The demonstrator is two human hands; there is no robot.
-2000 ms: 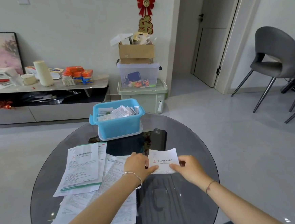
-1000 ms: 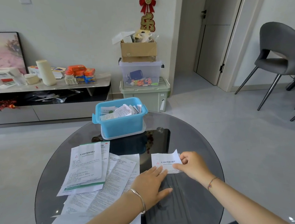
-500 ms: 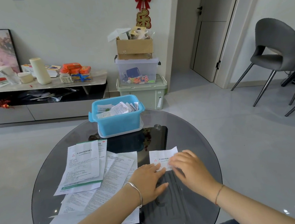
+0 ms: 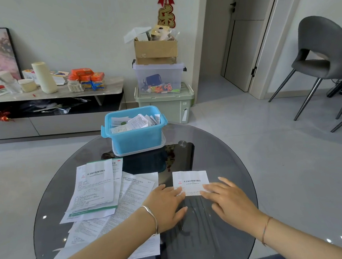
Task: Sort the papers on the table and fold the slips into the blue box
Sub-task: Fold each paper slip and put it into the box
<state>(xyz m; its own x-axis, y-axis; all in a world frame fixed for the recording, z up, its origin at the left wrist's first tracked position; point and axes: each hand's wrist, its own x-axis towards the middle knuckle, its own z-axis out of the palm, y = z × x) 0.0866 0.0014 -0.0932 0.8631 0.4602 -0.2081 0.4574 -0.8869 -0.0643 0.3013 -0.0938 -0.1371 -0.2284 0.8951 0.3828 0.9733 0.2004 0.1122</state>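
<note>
Slip (image 4: 190,180): thin paper, light, limp, probably slides on glass table (image 4: 219,152). Pressed creases should hold. Best grip: pinch far edge or side corner while other hand pins.
Look: white, folded into small rectangle, red mark, dark printed heading.
Place: 3 o'clock of table centre; blue box (image 4: 136,138) at 12, loose papers (image 4: 95,192) at 9.
Left hand (image 4: 168,205), right hand (image 4: 231,200): both flat, fingers straight, tips pressing slip's near edge, grasping nothing.

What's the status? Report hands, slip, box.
Left hand and right hand open, pressing slip flat on table. Slip not yet in box. Nothing between slip and box.
</note>
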